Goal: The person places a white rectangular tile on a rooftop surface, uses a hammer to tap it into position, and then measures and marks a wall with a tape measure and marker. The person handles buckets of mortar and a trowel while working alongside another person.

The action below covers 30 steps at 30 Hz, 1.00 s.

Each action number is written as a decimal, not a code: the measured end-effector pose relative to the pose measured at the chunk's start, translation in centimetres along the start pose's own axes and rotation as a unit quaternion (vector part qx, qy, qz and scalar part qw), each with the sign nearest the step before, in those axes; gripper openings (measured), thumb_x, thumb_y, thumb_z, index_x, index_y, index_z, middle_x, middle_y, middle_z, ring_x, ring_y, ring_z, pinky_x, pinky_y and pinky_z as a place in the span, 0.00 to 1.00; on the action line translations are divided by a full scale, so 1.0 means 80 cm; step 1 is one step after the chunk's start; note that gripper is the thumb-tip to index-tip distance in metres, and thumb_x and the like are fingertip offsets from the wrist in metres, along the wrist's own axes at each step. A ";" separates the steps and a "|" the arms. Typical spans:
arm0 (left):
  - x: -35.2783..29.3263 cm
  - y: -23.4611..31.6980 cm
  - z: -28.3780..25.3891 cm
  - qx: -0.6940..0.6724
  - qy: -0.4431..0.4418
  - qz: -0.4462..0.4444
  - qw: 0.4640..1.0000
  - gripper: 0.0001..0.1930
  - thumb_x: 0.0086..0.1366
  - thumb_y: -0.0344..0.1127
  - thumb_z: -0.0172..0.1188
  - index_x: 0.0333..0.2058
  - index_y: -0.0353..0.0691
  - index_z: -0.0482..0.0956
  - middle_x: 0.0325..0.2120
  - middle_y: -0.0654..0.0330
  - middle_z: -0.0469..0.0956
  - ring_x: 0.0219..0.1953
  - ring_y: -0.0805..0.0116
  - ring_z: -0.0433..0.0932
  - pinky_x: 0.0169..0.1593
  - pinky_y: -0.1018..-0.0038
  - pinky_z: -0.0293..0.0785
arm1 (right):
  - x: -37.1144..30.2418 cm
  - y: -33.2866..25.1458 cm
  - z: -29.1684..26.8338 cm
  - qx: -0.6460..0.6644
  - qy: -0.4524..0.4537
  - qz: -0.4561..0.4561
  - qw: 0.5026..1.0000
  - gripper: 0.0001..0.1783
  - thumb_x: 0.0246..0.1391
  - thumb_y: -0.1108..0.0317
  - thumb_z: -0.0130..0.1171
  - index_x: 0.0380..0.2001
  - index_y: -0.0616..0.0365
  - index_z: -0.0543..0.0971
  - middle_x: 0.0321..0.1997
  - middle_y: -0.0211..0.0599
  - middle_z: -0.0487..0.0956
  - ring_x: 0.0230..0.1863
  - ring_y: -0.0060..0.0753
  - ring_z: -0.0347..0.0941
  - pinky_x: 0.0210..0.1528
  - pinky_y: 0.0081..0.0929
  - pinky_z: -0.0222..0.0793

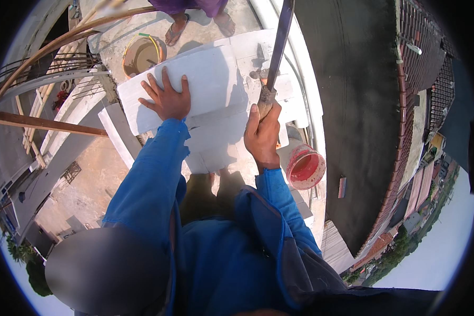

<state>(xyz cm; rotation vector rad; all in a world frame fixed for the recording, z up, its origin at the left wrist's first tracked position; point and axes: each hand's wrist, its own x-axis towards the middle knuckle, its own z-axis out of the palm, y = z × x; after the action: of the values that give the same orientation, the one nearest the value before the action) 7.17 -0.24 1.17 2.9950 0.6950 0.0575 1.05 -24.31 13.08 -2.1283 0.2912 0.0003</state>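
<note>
My left hand (169, 99) lies flat with fingers spread on a white lightweight concrete block (213, 68). This block rests on a stack of similar white blocks (210, 138), slightly askew. In my right hand (264, 131) is a machete (279, 47). My fingers wrap round its rough, grey-crusted handle, and its long dark blade points up and away, past the top edge of the view. The blade stands to the right of the block, apart from my left hand. Grey chunks (259, 73) lie on the blocks beside the handle.
A bucket of grey mix (142, 57) stands at the far left of the blocks, a red bucket (305, 167) at the right. Another person's sandalled feet (177, 30) are beyond. White pipes (312, 100) run along the right edge, where a dark surface (361, 131) lies beyond.
</note>
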 end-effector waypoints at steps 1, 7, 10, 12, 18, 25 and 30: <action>0.006 0.005 0.001 -0.002 0.003 0.001 1.000 0.39 0.73 0.71 0.47 0.76 0.60 0.63 0.78 0.42 0.50 0.82 0.38 0.37 0.74 0.23 0.29 | 0.006 0.009 0.010 0.047 0.033 -0.017 0.998 0.20 0.74 0.63 0.54 0.52 0.72 0.64 0.32 0.72 0.80 0.35 0.76 0.80 0.36 0.61 0.73; 0.016 0.011 0.000 -0.006 -0.001 -0.005 1.000 0.40 0.73 0.71 0.47 0.76 0.60 0.62 0.79 0.43 0.49 0.82 0.39 0.36 0.74 0.23 0.30 | 0.036 0.052 0.004 -0.100 -0.122 0.047 0.986 0.19 0.74 0.62 0.53 0.50 0.71 0.65 0.28 0.66 0.79 0.32 0.73 0.78 0.34 0.57 0.71; 0.011 0.005 0.001 0.003 -0.010 0.000 1.000 0.40 0.73 0.72 0.46 0.77 0.60 0.61 0.79 0.43 0.48 0.82 0.39 0.35 0.74 0.22 0.29 | 0.056 -0.024 -0.018 0.070 -0.026 0.044 0.996 0.17 0.75 0.63 0.52 0.49 0.69 0.64 0.28 0.66 0.79 0.30 0.74 0.76 0.33 0.59 0.68; 0.009 0.005 -0.003 0.000 -0.013 0.005 1.000 0.40 0.73 0.72 0.45 0.77 0.60 0.61 0.79 0.43 0.47 0.82 0.39 0.35 0.73 0.22 0.29 | 0.031 0.037 0.016 0.046 0.009 -0.027 0.999 0.17 0.75 0.63 0.52 0.49 0.69 0.64 0.28 0.67 0.79 0.31 0.75 0.77 0.34 0.59 0.69; 0.005 0.001 0.000 -0.013 -0.007 0.013 1.000 0.41 0.73 0.73 0.45 0.77 0.59 0.60 0.79 0.42 0.47 0.82 0.38 0.34 0.72 0.20 0.27 | -0.008 0.048 -0.018 -0.102 -0.169 0.116 0.973 0.17 0.75 0.60 0.52 0.48 0.66 0.65 0.30 0.68 0.81 0.36 0.76 0.80 0.38 0.63 0.72; 0.021 0.004 -0.022 0.017 -0.005 0.154 0.988 0.51 0.64 0.79 0.55 0.78 0.56 0.58 0.80 0.43 0.46 0.82 0.38 0.33 0.70 0.17 0.26 | -0.178 0.071 -0.052 0.022 -0.091 0.245 0.965 0.21 0.75 0.54 0.52 0.55 0.62 0.68 0.31 0.65 0.82 0.35 0.71 0.81 0.37 0.57 0.73; 0.107 0.038 -0.064 -0.025 -0.216 0.323 0.921 0.74 0.42 0.72 0.80 0.80 0.47 0.46 0.75 0.39 0.57 0.79 0.42 0.53 0.76 0.33 0.44 | -0.307 0.114 -0.112 -0.040 -0.142 0.301 0.942 0.24 0.75 0.50 0.51 0.57 0.60 0.69 0.32 0.61 0.83 0.36 0.65 0.82 0.39 0.55 0.74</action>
<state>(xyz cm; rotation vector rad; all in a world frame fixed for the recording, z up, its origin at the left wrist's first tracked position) 15.89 1.13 6.68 2.8788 -0.3383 -0.5239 -25.70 -31.40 13.19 -2.0052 0.7664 0.6780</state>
